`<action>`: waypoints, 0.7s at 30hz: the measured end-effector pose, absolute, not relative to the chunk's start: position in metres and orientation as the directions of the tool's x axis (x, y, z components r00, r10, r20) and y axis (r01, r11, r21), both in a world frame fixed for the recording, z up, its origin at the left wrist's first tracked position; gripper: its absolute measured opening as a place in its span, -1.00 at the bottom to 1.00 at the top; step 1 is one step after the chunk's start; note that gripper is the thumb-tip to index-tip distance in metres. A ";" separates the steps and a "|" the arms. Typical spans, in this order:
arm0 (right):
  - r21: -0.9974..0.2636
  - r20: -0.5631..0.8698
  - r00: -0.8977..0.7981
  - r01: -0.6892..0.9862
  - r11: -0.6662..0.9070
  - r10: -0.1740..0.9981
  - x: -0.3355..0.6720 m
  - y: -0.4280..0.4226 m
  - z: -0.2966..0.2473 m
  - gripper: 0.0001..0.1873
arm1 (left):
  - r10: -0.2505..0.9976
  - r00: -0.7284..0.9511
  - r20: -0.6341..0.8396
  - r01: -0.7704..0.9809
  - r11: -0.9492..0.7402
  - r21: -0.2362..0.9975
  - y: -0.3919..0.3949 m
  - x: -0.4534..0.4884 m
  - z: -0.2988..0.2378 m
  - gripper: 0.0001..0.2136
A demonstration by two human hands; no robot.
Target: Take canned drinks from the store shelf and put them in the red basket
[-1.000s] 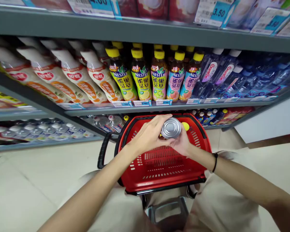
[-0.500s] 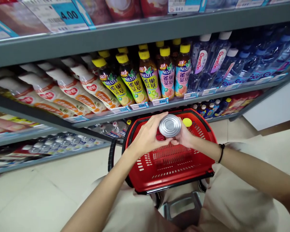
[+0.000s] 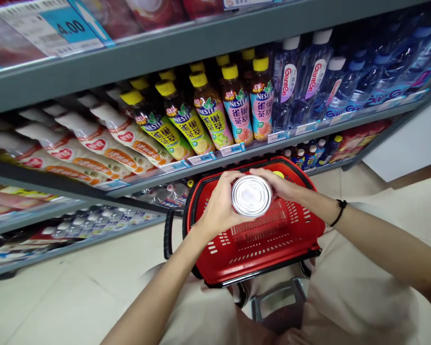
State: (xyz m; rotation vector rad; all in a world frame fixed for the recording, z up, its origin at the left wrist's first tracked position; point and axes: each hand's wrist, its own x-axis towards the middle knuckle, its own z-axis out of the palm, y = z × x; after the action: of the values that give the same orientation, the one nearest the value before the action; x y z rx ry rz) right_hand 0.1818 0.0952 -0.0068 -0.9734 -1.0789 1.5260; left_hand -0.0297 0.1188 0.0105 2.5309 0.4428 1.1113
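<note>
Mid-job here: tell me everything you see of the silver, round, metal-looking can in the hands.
The silver, round, metal-looking can shows one flat end facing the camera, with concentric ridges and bright glare at its middle. Its side is mostly hidden, so no label is readable. The bare left hand curls around its left side; the bare right hand lies at its upper right. It appears held above the red plastic basket.

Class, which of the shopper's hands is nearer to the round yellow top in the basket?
Right. The right hand partly covers the yellow top in view; the left hand is across the can, farther away.
</note>
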 end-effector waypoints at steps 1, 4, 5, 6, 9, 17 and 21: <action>-0.961 -0.029 -0.235 -0.259 -0.091 0.972 0.184 0.098 -0.010 -0.59 | 0.388 0.653 0.651 0.122 -0.902 0.415 0.116 -0.028 0.009 -0.08; -0.958 -0.040 -0.394 -0.246 -0.148 0.918 0.190 0.105 -0.025 -0.68 | 0.346 0.648 0.678 0.106 -0.923 0.370 0.107 -0.024 0.008 -0.08; -0.954 -0.057 -0.422 -0.244 -0.174 0.905 0.191 0.106 -0.028 -0.69 | 0.338 0.645 0.685 0.110 -0.928 0.355 0.105 -0.023 0.008 -0.09; -0.952 -0.067 -0.435 -0.242 -0.188 0.898 0.192 0.106 -0.031 -0.71 | 0.331 0.643 0.691 0.112 -0.933 0.342 0.103 -0.023 0.007 -0.11; -0.956 -0.049 -0.431 -0.242 -0.168 0.901 0.194 0.104 -0.031 -0.76 | 0.303 0.641 0.705 0.097 -0.943 0.318 0.101 -0.024 0.004 -0.17; -0.932 -0.030 -0.233 -0.345 -0.111 0.972 0.179 0.106 -0.024 -0.56 | 0.694 0.457 0.556 0.258 -0.701 0.664 0.091 -0.017 0.003 -0.05; -0.871 -0.134 -0.385 -0.393 -0.294 0.913 0.168 0.101 -0.020 -0.31 | 0.910 0.258 0.323 0.093 -0.357 0.930 0.100 -0.009 0.006 -0.19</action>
State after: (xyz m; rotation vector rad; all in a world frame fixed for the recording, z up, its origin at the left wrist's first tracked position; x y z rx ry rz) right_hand 0.1682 0.1010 -0.0201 -0.8192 -0.9750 1.8166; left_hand -0.0086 0.1001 0.0065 1.6733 0.9369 1.1999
